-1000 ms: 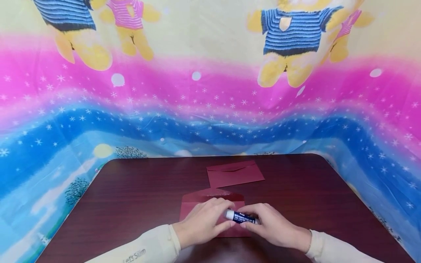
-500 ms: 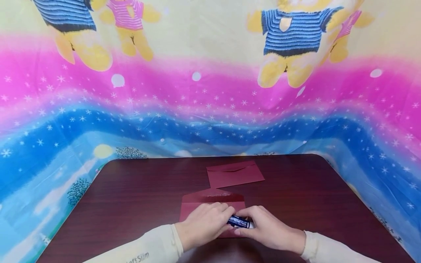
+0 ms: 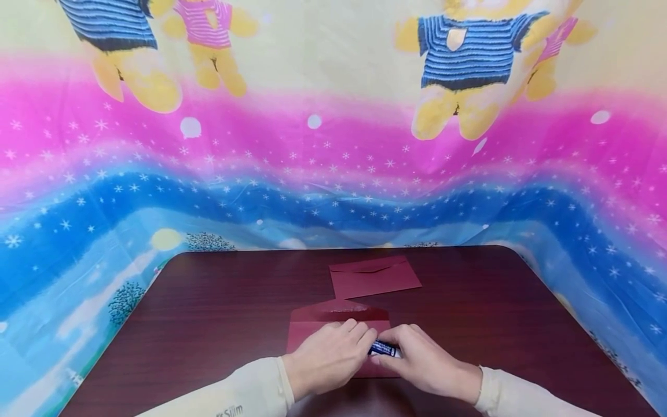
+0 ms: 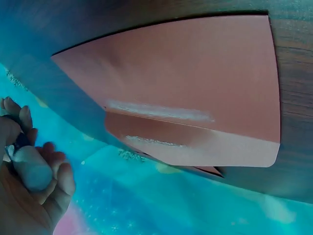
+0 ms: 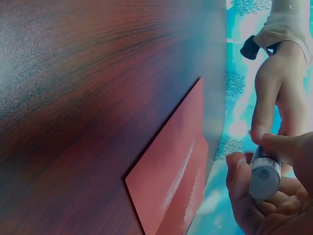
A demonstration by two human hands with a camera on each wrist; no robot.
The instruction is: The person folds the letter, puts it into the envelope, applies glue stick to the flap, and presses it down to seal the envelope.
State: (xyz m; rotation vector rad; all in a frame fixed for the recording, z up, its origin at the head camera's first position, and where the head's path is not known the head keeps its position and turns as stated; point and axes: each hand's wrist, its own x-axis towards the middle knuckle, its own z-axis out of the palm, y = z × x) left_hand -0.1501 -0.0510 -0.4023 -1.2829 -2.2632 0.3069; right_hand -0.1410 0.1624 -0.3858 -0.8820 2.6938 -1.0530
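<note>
A glue stick (image 3: 384,348) with a dark blue printed label is held between both hands above the near envelope. My left hand (image 3: 333,358) curls round its left end, hiding it in the head view. My right hand (image 3: 424,360) pinches the other end between thumb and fingers; its white end (image 5: 265,180) shows in the right wrist view. Beneath the hands lies a dark red envelope (image 3: 304,336) with its flap (image 3: 320,311) raised away from the person. Whitish glue streaks (image 4: 159,110) run along its body and its flap in the left wrist view.
A second red envelope (image 3: 375,279), flap folded down, lies farther back, close to the first one's flap tip. The dark wood table (image 3: 234,301) reaches back to a printed cloth (image 3: 292,191) with bears and snowflakes, which surrounds it on three sides.
Both hands have tilted and shifted slightly on the glue stick. The left fingers now cover its white left end, visible a second ago. The envelopes stay in place.
</note>
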